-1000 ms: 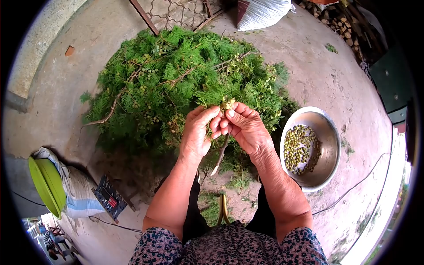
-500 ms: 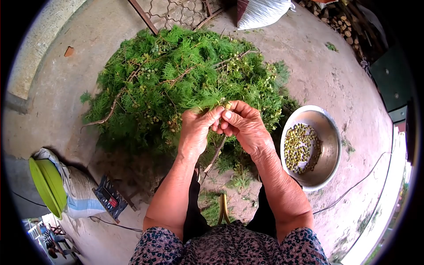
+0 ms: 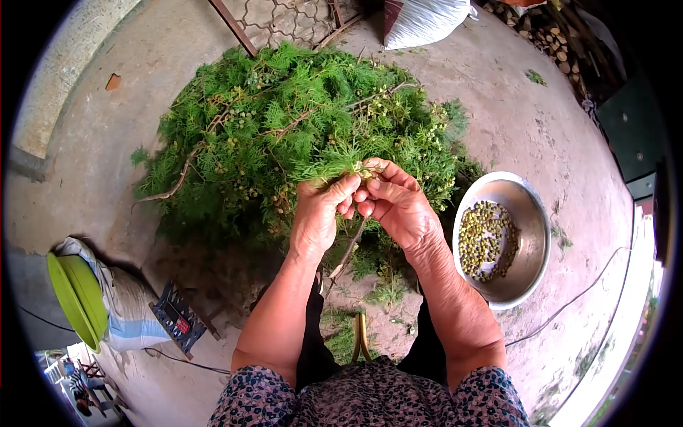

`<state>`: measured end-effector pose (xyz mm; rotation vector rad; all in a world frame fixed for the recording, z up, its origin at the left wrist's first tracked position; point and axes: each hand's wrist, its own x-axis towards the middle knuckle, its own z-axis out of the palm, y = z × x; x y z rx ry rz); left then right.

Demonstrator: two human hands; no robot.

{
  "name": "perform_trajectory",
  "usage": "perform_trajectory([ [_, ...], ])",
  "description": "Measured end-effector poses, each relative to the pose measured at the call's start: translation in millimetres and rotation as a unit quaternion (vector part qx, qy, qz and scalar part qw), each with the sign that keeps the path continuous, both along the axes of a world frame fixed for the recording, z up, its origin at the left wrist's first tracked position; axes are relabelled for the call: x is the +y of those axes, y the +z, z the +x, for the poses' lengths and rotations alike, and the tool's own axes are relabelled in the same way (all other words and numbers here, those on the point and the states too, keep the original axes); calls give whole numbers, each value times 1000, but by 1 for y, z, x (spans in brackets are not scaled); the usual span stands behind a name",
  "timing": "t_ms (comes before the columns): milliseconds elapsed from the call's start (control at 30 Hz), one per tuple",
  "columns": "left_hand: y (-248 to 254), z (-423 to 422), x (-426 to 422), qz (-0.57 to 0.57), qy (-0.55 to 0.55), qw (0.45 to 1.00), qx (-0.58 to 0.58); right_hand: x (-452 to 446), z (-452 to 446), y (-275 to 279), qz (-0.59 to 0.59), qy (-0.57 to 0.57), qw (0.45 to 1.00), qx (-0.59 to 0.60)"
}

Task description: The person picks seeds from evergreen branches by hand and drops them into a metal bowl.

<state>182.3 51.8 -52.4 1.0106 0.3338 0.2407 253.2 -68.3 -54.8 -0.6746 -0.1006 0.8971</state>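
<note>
A large heap of green conifer branches (image 3: 263, 121) with small round cones lies on the floor in front of me. My left hand (image 3: 318, 213) is closed on a leafy conifer sprig (image 3: 331, 162) that has pale cones (image 3: 363, 171) at its tip. Close beside it, my right hand (image 3: 402, 210) pinches at those cones, thumb against fingers. Both hands nearly touch over the near edge of the heap. To the right, a metal bowl (image 3: 530, 267) holds many loose greenish-brown cones (image 3: 473, 231).
A white sack (image 3: 427, 21) stands at the back, with stacked firewood (image 3: 555, 46) to its right. At left are a lime-green basin (image 3: 75, 299), another sack (image 3: 131, 313) and a dark stool-like object (image 3: 178, 320). A cable (image 3: 569, 306) runs along the floor at right.
My right fingers have shifted slightly and opened a little around the sprig's tip, showing more of the cones. My left hand has barely moved.
</note>
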Motion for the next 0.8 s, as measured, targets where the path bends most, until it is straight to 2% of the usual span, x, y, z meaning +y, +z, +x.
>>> perform_trajectory([
  [67,-1,0,0,45,34,998,17,-2,2,2,-2,5,999,32],
  [133,0,1,-2,63,39,997,3,0,1,-4,6,0,1000,17],
  [233,1,0,-4,100,74,992,35,1,-1,-6,-51,-31,997,-40],
  [567,0,-2,-9,136,110,984,47,3,-4,-4,-101,-38,990,-91],
  [733,1,-5,-6,-23,54,998,26,3,-4,-15,19,8,1000,17],
  [800,-2,-5,-4,-43,53,997,39,2,-3,-15,29,22,999,16],
])
